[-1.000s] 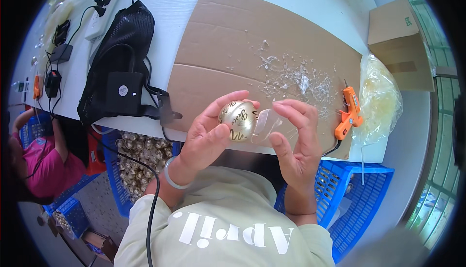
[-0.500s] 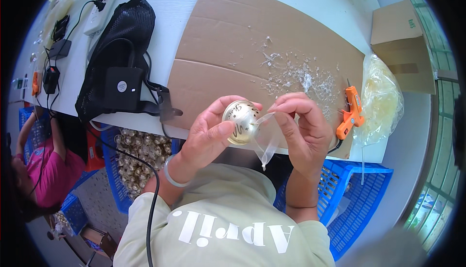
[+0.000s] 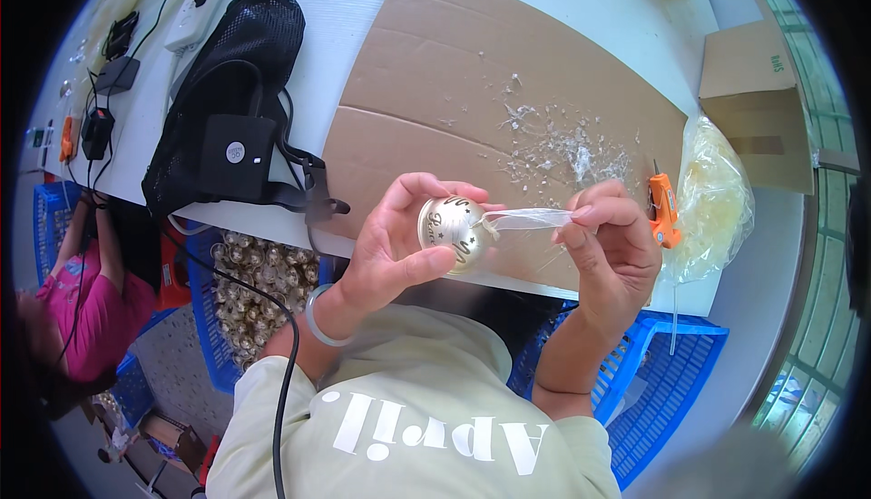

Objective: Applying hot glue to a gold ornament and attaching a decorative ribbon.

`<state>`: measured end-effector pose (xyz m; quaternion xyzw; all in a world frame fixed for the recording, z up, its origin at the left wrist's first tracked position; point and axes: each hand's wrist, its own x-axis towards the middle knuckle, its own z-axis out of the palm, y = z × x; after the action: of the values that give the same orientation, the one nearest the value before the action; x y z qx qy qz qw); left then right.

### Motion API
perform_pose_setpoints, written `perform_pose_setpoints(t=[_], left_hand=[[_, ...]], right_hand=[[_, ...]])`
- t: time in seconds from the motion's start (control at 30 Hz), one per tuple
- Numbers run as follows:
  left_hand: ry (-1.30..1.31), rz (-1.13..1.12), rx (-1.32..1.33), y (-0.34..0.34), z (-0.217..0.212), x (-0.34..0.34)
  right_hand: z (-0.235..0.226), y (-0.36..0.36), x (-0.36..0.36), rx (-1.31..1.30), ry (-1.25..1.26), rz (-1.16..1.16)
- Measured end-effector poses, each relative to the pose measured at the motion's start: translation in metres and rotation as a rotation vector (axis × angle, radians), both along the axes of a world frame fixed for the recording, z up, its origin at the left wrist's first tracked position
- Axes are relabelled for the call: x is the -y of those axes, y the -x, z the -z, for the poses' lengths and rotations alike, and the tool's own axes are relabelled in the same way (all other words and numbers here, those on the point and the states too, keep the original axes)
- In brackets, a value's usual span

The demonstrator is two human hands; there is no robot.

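Note:
Near the front edge of the table, my left hand [image 3: 390, 240] is closed round a shiny pale-gold ball ornament [image 3: 451, 234] with dark lettering and small stars. From the ball's right side runs a sheer white ribbon [image 3: 531, 219], stretched nearly level. My right hand [image 3: 610, 249] pinches the ribbon's far end between thumb and forefinger. Just past that hand lies an orange glue gun [image 3: 663, 211], its handle partly hidden by my fingers. Under both hands is a brown cardboard sheet [image 3: 426, 63] strewn with whitish glue scraps [image 3: 576, 150].
A blue basket [image 3: 210, 336] of gold balls stands lower left, another blue basket [image 3: 676, 390] lower right. A clear bag [image 3: 712, 200] and cardboard box [image 3: 753, 91] are at right. Left are a black mesh bag [image 3: 240, 73], cables and power strip [image 3: 195, 14]. A co-worker in pink [image 3: 104, 317] sits far left.
My right hand has moved right, drawing the loosely hanging ribbon out straight from the ball. The ball has turned in my left hand. The whole view has shifted slightly.

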<state>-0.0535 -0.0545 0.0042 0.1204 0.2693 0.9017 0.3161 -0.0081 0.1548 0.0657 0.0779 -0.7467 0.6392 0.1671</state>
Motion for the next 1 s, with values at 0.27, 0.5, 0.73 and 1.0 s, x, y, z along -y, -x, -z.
perform_pose_setpoints(t=[0.27, 0.5, 0.73, 1.0], left_hand=[[0.172, 0.008, -0.212, -0.003, -0.008, -0.002], [0.263, 0.144, -0.323, -0.008, -0.008, -0.002], [0.112, 0.253, -0.013, -0.007, -0.018, 0.002], [0.272, 0.111, -0.468, 0.001, -0.003, 0.004]], right_hand=[[-0.011, 0.002, 0.011, 0.072, 0.248, 0.020], [-0.006, 0.012, 0.004, 0.041, 0.288, -0.061], [-0.011, 0.025, 0.005, -0.006, 0.242, -0.112], [-0.014, 0.037, 0.004, -0.108, 0.066, -0.207]])
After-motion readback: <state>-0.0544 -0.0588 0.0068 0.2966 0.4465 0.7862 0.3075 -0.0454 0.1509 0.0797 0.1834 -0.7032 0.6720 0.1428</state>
